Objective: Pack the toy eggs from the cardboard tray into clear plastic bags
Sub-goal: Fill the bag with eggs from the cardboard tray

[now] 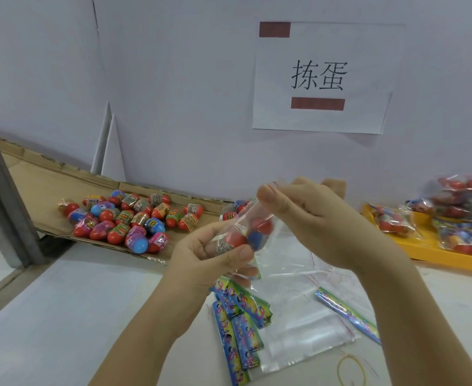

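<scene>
In mid-air over the table (62, 302): clear bag (246, 215) was held up between both hands, in front of the chest and centre of view.
Left hand (215, 252): gripped the bag's lower part from the left, thumb across the front, fingers curled round behind.
Right hand (312, 218): pinched the bag's top edge between thumb and fingertips, above and to the right of the left hand.
Bagged eggs (236, 238): two red ones and one blue showed through the plastic, bunched right against the left thumb; total count unclear.
Loose eggs (129, 215): a pile, mostly red with some blue, lay on the cardboard tray (48, 185), left of the left hand and well apart from it.
Empty bags (299, 324): a flat stack on the table, below the right forearm.
Printed strips (240, 316): colourful, overlapping, on the table under the left wrist; one more lay on the bag stack.
Yellow tray (429, 246): far right, piled with filled bags (466, 201).
Rubber band (351, 369): yellow, near the lower edge of view.
Paper sign (321, 76): on the wall, behind the hands.
</scene>
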Demonstrator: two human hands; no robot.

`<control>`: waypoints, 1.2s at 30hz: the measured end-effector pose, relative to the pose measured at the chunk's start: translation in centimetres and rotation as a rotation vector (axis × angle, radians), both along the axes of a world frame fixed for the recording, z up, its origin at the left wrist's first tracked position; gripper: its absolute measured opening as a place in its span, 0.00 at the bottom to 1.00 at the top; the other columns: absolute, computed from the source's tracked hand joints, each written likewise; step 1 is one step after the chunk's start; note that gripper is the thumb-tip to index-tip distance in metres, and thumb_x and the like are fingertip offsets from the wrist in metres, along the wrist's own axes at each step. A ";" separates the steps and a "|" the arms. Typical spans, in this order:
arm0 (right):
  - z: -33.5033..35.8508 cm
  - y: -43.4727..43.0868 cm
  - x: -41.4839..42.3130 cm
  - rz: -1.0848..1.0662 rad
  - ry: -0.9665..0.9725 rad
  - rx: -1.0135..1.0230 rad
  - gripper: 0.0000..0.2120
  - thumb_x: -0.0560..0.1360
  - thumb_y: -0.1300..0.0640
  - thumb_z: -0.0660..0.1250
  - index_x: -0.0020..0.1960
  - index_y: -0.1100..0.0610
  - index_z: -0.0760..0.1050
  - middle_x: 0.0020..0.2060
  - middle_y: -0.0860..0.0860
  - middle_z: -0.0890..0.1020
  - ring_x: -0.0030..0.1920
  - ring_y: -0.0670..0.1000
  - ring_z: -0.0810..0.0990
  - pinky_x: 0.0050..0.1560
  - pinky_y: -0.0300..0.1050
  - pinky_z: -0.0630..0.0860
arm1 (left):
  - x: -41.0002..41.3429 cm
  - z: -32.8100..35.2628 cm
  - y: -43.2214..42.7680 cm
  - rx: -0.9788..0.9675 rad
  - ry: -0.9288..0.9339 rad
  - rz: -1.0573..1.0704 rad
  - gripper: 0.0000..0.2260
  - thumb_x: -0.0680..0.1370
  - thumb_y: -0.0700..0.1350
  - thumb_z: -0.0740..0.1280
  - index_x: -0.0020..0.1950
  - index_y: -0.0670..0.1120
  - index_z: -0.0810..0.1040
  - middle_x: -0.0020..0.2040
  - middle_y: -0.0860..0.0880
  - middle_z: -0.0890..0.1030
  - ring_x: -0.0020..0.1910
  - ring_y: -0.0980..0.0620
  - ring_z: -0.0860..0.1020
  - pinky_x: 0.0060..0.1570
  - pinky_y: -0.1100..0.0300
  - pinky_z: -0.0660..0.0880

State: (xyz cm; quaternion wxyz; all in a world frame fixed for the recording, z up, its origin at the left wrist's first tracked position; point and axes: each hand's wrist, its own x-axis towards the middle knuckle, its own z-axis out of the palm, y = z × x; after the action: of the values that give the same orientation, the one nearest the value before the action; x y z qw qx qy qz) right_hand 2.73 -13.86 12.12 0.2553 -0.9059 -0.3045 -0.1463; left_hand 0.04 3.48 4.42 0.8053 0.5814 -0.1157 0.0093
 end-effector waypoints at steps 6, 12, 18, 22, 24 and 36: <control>0.0 -0.1 0.0 -0.008 0.069 -0.025 0.30 0.58 0.18 0.50 0.43 0.35 0.77 0.39 0.37 0.77 0.53 0.38 0.66 0.51 0.42 0.57 | 0.2 -0.3 -0.3 -0.056 0.025 0.042 0.25 0.58 0.42 0.77 0.55 0.44 0.82 0.41 0.41 0.85 0.33 0.46 0.84 0.28 0.60 0.78; -0.1 0.1 0.2 -0.008 -0.024 -0.158 0.20 0.64 0.28 0.58 0.43 0.39 0.79 0.40 0.36 0.82 0.52 0.35 0.68 0.49 0.45 0.51 | 0.3 -0.7 -0.8 -0.157 0.027 0.064 0.28 0.57 0.39 0.77 0.57 0.42 0.81 0.46 0.41 0.86 0.41 0.47 0.84 0.36 0.58 0.81; -0.1 -0.2 0.5 -0.069 -0.056 0.068 0.09 0.70 0.36 0.58 0.37 0.37 0.74 0.39 0.22 0.75 0.49 0.29 0.69 0.51 0.45 0.52 | 0.3 -0.7 -0.8 -0.429 0.049 -0.029 0.29 0.55 0.42 0.85 0.55 0.43 0.84 0.49 0.41 0.85 0.43 0.46 0.85 0.45 0.53 0.83; -0.6 0.4 0.8 -0.154 -0.072 0.189 0.13 0.72 0.39 0.59 0.35 0.43 0.75 0.33 0.35 0.81 0.45 0.33 0.75 0.51 0.45 0.54 | 0.3 -0.7 -1.8 -0.582 0.173 0.049 0.16 0.59 0.41 0.79 0.45 0.44 0.86 0.50 0.42 0.85 0.45 0.46 0.85 0.43 0.54 0.83; -1.1 0.7 1.1 -0.211 -0.060 0.102 0.18 0.75 0.38 0.57 0.36 0.47 0.77 0.33 0.43 0.81 0.43 0.41 0.76 0.49 0.44 0.52 | 0.3 -0.8 -2.4 -0.579 0.245 0.119 0.16 0.62 0.43 0.75 0.48 0.43 0.85 0.52 0.42 0.85 0.46 0.45 0.85 0.41 0.54 0.83; -1.3 0.7 1.3 -0.244 0.115 0.135 0.31 0.69 0.29 0.52 0.41 0.54 0.81 0.29 0.45 0.80 0.37 0.41 0.74 0.56 0.51 0.61 | -0.1 -0.4 -2.7 -0.640 0.382 0.172 0.17 0.65 0.41 0.73 0.53 0.41 0.84 0.50 0.41 0.85 0.45 0.45 0.85 0.34 0.59 0.81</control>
State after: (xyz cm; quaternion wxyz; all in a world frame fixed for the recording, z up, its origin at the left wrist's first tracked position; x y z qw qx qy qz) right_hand 4.00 -13.13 10.82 0.3131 -0.9238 -0.1666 -0.1444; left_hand -0.07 0.77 4.00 0.9494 0.2995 0.0944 0.0038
